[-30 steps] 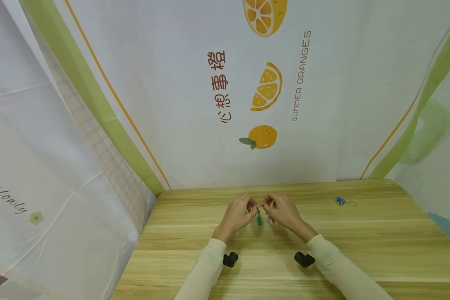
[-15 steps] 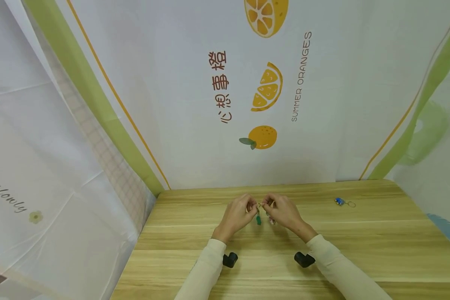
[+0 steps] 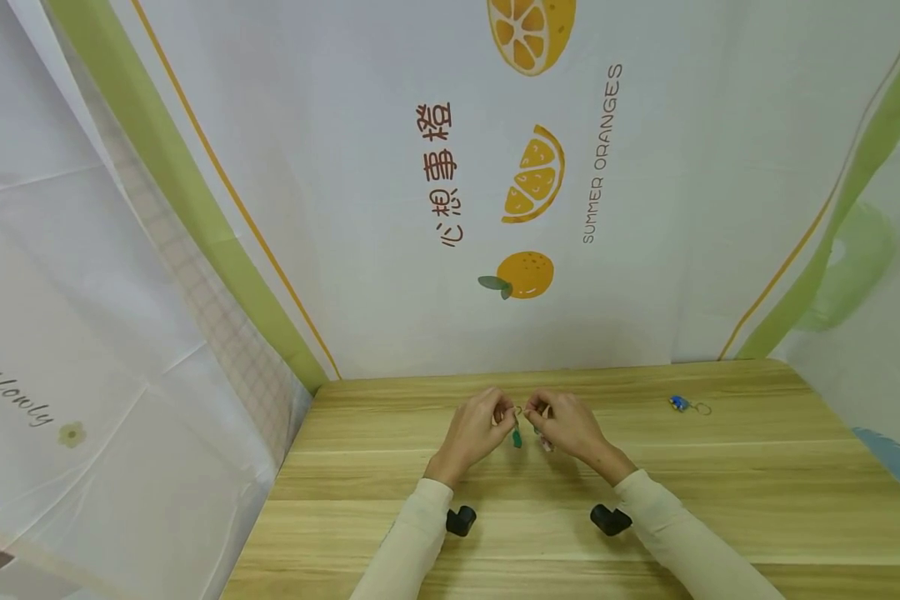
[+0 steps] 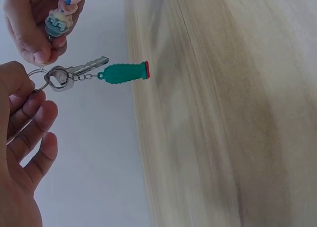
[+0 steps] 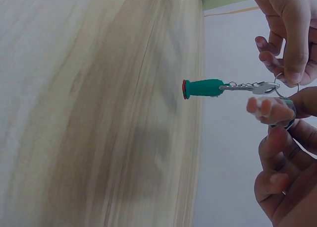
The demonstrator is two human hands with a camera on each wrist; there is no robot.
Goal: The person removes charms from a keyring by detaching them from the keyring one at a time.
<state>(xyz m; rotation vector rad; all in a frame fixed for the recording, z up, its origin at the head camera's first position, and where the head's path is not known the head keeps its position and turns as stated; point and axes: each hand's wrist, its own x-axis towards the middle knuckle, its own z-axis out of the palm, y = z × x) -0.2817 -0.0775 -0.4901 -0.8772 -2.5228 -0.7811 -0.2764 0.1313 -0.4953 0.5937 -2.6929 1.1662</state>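
In the head view my left hand and right hand meet fingertip to fingertip above the table. The left hand pinches a metal key ring between thumb and forefinger. From that ring hang a silver key and, on a short chain, a green bottle-shaped charm with a red end. The right hand holds a keychain with a pastel pink, white and blue charm, its thumb and finger pinched right at the edge of the ring. The right fingers partly hide where this keychain meets the ring.
A blue keychain charm with its own ring lies on the wooden table at the back right. Behind the table hangs a white cloth printed with oranges. Black camera mounts sit at both wrists.
Both hands stay almost in place, fingertips together at the ring. The green charm has swung slightly upward in the head view. The blue keychain has not moved on the table.
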